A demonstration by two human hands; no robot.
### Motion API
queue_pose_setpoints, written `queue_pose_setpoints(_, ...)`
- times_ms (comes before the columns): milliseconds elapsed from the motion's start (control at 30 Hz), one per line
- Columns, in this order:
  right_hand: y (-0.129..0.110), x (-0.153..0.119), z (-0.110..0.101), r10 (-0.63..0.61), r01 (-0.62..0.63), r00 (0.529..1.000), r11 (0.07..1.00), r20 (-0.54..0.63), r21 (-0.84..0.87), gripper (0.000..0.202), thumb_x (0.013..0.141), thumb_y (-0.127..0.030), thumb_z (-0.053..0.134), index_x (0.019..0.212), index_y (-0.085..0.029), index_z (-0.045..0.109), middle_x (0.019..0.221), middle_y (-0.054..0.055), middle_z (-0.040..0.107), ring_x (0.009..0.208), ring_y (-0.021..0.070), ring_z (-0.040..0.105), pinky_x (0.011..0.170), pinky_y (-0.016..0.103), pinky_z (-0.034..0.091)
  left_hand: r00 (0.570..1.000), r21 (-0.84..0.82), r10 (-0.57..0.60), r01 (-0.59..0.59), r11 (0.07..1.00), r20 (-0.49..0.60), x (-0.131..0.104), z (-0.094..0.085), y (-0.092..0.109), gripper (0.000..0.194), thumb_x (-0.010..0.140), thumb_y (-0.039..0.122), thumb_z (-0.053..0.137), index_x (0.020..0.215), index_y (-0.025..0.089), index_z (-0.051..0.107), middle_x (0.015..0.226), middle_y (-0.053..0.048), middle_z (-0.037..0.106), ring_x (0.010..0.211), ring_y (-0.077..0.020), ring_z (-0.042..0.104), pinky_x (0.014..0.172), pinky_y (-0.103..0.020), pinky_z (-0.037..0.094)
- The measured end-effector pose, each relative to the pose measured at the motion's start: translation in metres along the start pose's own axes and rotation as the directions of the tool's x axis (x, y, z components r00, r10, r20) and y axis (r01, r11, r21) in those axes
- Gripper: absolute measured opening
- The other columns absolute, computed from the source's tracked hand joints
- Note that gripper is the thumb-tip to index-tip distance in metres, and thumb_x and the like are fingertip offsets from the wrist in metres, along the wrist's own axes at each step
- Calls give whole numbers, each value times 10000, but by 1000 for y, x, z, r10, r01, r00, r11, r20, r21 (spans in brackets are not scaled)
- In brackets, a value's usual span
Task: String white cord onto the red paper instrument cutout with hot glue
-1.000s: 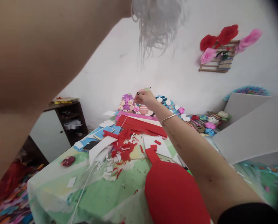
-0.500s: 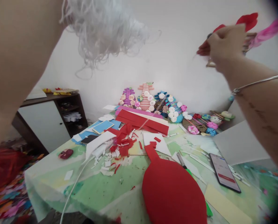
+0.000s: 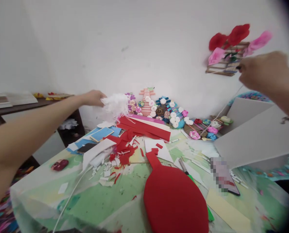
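My left hand [image 3: 94, 97] is stretched over the far left of the table and grips a tangled bundle of white string [image 3: 115, 105]. Its fingers are partly behind the bundle. Raised at the upper right, my right hand [image 3: 263, 69] is closed in a pinch on a thin white string [image 3: 228, 103], which slants down to the left in front of the decorated pieces. Below, in the middle front, lies a red lute-shaped cutout [image 3: 175, 197] with its narrow neck pointing away from me.
Red strips [image 3: 144, 129], paper scraps [image 3: 107, 173] and a cutter [image 3: 183, 165] lie on the table. A phone [image 3: 225, 178] is at the right, near white boards [image 3: 246, 129]. Flower-decorated pieces [image 3: 148, 103] lean on the wall. A wooden rack [image 3: 222, 69] with paper flowers hangs above.
My left hand has gone from high up, close to the camera, down and forward with the white bundle. My right hand has moved right and slightly lower, drawing the string.
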State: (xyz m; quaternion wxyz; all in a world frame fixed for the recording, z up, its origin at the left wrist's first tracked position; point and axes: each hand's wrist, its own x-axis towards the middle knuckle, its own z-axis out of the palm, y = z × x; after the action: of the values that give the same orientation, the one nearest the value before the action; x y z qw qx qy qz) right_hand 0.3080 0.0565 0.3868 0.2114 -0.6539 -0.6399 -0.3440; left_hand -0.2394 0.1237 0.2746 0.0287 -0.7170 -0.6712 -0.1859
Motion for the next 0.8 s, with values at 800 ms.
queue_pose_setpoints(800, -78, -85, 10, -459, 462, 878, 887, -136, -15, 283, 871, -197, 380, 797, -174, 652, 750, 99, 690, 697, 241, 620, 597, 339, 374, 897, 31, 442, -442, 896, 1, -125, 224, 144, 353, 738, 359, 618, 977, 106, 561, 1003, -175, 574, 952, -298, 533, 829, -391, 423)
